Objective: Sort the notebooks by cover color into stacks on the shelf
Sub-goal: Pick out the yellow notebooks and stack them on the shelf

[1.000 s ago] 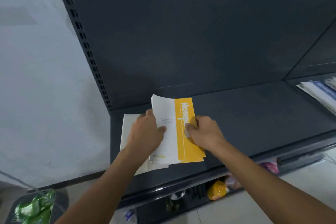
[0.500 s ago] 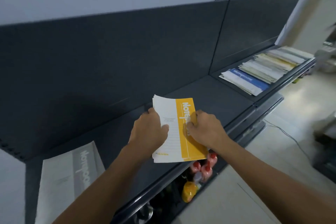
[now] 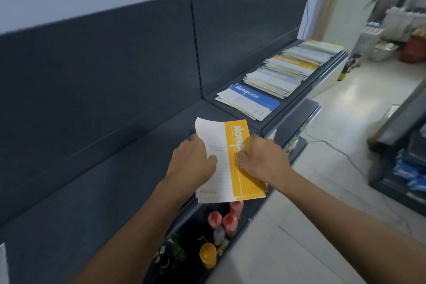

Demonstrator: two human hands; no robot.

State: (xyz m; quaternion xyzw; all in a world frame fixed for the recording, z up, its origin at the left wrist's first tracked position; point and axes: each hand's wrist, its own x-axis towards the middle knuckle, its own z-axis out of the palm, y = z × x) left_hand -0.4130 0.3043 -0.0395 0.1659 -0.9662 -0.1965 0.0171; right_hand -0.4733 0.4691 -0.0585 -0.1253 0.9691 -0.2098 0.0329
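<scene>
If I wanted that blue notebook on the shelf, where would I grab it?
Probably take the blue notebook by its edge nearest the shelf front, coming from the aisle. It lies flat atop a fanned pile with the back panel behind it, so that edge is open to pinch.

- My left hand (image 3: pixel 193 163) covers part of the white side of the yellow notebooks (image 3: pixel 244 182).
- My right hand (image 3: pixel 262 161) hides some letters of the big word.
- The small print is too tiny to read.
- A white thing (image 3: pixel 3 265) is cut off at the bottom left edge.
- The things in the far room (image 3: pixel 391 37) are blurry.
</scene>
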